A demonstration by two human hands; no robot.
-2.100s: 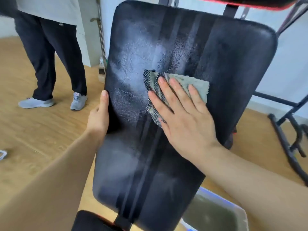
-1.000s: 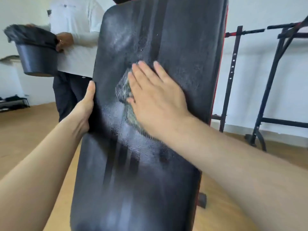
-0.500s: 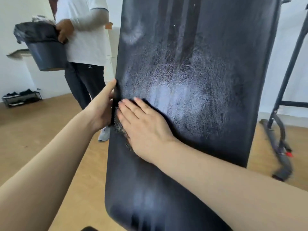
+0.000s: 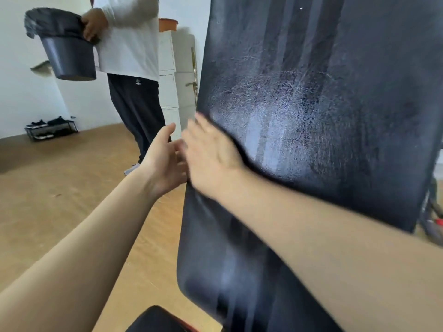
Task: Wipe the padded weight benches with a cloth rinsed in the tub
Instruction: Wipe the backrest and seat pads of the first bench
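Observation:
The black padded bench back (image 4: 311, 116) stands steeply tilted and fills the right of the head view, with a damp, shiny patch at its middle. My right hand (image 4: 211, 154) lies flat on the pad's left edge, blurred by motion. The cloth is hidden under its palm. My left hand (image 4: 163, 161) hovers just off that same edge, fingers apart, holding nothing and almost touching my right hand. The tub is out of view.
A person in a white top (image 4: 129, 44) stands at the back left holding a black bin (image 4: 69, 61). Behind are a white cabinet (image 4: 177, 80) and a low shoe rack (image 4: 50, 129). The seat pad's corner (image 4: 153, 319) shows below; a dark frame (image 4: 434, 212) at far right.
My right hand slid left across the pad to its left edge, and the cloth no longer shows. My left hand let go of the edge and now floats beside it.

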